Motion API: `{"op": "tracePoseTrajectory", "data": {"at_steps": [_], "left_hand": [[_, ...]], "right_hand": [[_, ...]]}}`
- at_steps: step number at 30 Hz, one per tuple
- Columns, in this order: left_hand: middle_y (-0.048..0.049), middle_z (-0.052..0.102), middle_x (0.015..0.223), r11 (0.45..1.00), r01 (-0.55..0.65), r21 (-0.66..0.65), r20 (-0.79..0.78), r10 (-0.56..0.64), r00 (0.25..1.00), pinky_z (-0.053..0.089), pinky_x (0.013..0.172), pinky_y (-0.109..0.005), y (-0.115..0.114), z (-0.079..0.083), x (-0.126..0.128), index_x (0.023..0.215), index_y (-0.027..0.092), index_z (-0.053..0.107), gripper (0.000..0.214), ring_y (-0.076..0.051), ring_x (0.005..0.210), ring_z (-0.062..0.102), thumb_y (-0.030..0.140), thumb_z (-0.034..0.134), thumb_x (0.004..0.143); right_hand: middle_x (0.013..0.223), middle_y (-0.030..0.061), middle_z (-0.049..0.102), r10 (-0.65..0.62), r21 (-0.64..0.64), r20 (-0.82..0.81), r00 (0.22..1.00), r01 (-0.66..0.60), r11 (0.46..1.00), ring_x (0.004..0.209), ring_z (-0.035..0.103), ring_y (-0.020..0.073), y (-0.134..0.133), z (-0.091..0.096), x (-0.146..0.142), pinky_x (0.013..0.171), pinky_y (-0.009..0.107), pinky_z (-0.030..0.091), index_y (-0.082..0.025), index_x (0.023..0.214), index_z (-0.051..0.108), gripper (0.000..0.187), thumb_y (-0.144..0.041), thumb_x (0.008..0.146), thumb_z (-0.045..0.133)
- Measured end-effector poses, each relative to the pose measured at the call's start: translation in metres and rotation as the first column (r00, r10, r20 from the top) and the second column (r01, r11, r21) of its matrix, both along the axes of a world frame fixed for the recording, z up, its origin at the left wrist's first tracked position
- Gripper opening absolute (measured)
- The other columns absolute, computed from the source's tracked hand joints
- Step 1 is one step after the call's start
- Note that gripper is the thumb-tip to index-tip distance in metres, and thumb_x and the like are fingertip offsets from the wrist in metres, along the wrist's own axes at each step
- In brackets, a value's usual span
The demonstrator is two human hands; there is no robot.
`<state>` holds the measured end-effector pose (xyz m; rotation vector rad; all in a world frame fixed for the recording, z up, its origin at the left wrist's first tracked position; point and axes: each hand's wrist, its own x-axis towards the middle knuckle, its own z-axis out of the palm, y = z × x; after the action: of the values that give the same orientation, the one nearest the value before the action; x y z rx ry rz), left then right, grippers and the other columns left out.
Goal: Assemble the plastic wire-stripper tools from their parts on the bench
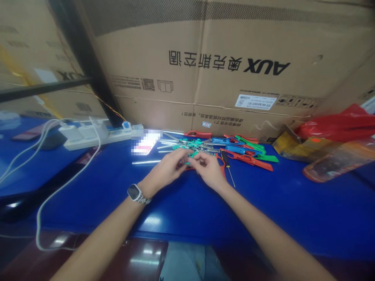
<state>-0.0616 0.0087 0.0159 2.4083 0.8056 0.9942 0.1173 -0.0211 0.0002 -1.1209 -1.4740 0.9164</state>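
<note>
My left hand, with a watch on its wrist, meets my right hand above the blue table. Both sets of fingers are pinched together around a small green part, whose exact kind I cannot make out. Just behind them lies a heap of green pieces with thin metal rods. Red, blue and green plastic lighter-like handles are spread to the right of the heap. A screwdriver with a black and yellow handle rests beside my right hand.
A big cardboard box stands along the back. At left is a white power strip with plugs and a white cable trailing forward. A lit phone lies near the heap. On the right are a red bag and a clear plastic container.
</note>
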Motion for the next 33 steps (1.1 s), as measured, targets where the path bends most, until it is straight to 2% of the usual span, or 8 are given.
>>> {"op": "tracePoseTrajectory", "data": {"at_steps": [4,6,9,14,19,24,28,33], "left_hand": [[-0.0044,0.068,0.091,0.98,0.032,-0.198,0.123,-0.008,0.992,0.054,0.071,-0.03,0.002,0.0,-0.003,0.122,0.017,0.057,0.035,-0.016,0.077,0.064,0.025,0.063,0.088],[-0.0045,0.069,0.085,0.934,0.076,-0.35,0.174,-0.015,0.985,0.055,0.07,-0.03,0.005,0.002,-0.006,0.11,0.016,0.062,0.027,-0.016,0.074,0.065,0.037,0.058,0.093],[-0.0031,0.068,0.07,0.842,0.122,-0.526,0.231,0.003,0.973,0.054,0.063,-0.028,0.008,0.003,-0.007,0.086,0.015,0.064,0.04,-0.013,0.062,0.063,0.052,0.051,0.096],[-0.001,0.067,0.068,0.794,0.152,-0.588,0.308,0.047,0.95,0.052,0.06,-0.024,0.009,0.003,-0.004,0.079,0.015,0.063,0.037,-0.01,0.059,0.06,0.051,0.067,0.086],[-0.0017,0.068,0.072,0.837,0.127,-0.532,0.34,0.073,0.938,0.054,0.065,-0.026,0.012,0.002,-0.006,0.083,0.014,0.066,0.033,-0.013,0.065,0.064,0.047,0.07,0.084],[-0.0039,0.07,0.078,0.904,0.08,-0.419,0.223,0.017,0.975,0.054,0.068,-0.028,0.014,0.003,-0.014,0.089,0.015,0.069,0.023,-0.015,0.071,0.066,0.037,0.063,0.09],[-0.0065,0.07,0.09,0.997,0.014,-0.077,0.03,-0.012,0.999,0.054,0.072,-0.03,0.012,0.004,-0.017,0.098,0.016,0.072,0.016,-0.016,0.077,0.065,0.024,0.061,0.09],[-0.0067,0.067,0.088,0.989,0.036,0.143,-0.074,-0.026,0.997,0.05,0.071,-0.029,0.015,0.001,-0.02,0.105,0.016,0.073,0.019,-0.017,0.079,0.063,0.015,0.058,0.092]], "right_hand": [[0.071,0.0007,0.068,-0.057,0.146,0.11,0.992,0.041,0.988,0.061,0.059,0.0141,-0.004,0.0,0.005,0.057,0.026,0.047,-0.022,0.087,0.072,0.021,-0.042,0.084,0.069],[0.083,0.003,0.074,-0.059,0.229,0.184,0.981,0.015,0.973,0.064,0.062,0.0147,-0.006,0.001,0.008,0.059,0.027,0.05,-0.023,0.091,0.076,0.018,-0.038,0.084,0.07],[0.093,0.0037,0.076,-0.071,0.347,0.271,0.96,-0.029,0.938,0.068,0.065,0.0156,-0.008,0.002,0.01,0.059,0.029,0.053,-0.026,0.096,0.078,0.016,-0.033,0.087,0.066],[0.097,0.0042,0.074,-0.149,0.431,0.31,0.939,0.001,0.902,0.07,0.065,0.015,-0.011,0.001,0.008,0.061,0.03,0.055,-0.028,0.102,0.077,0.021,-0.028,0.089,0.062],[0.095,0.0058,0.073,-0.067,0.231,0.168,0.983,0.027,0.973,0.067,0.065,0.0144,-0.012,0.0,0.001,0.052,0.026,0.053,-0.024,0.114,0.072,0.034,-0.033,0.081,0.072],[0.084,0.0038,0.072,0.002,0.022,0.02,1.0,-0.003,1.0,0.064,0.065,0.0154,-0.006,-0.004,-0.001,0.051,0.027,0.054,-0.023,0.107,0.073,0.031,-0.039,0.08,0.074],[0.081,0.0035,0.072,0.017,0.008,0.041,0.999,-0.017,1.0,0.058,0.063,0.0143,-0.003,-0.008,0.002,0.05,0.028,0.053,-0.022,0.104,0.075,0.03,-0.041,0.08,0.074],[0.08,0.0027,0.073,-0.006,0.099,0.218,0.976,-0.016,0.995,0.062,0.062,0.0141,-0.004,-0.004,0.006,0.059,0.028,0.051,-0.021,0.099,0.076,0.024,-0.037,0.082,0.071]]}}
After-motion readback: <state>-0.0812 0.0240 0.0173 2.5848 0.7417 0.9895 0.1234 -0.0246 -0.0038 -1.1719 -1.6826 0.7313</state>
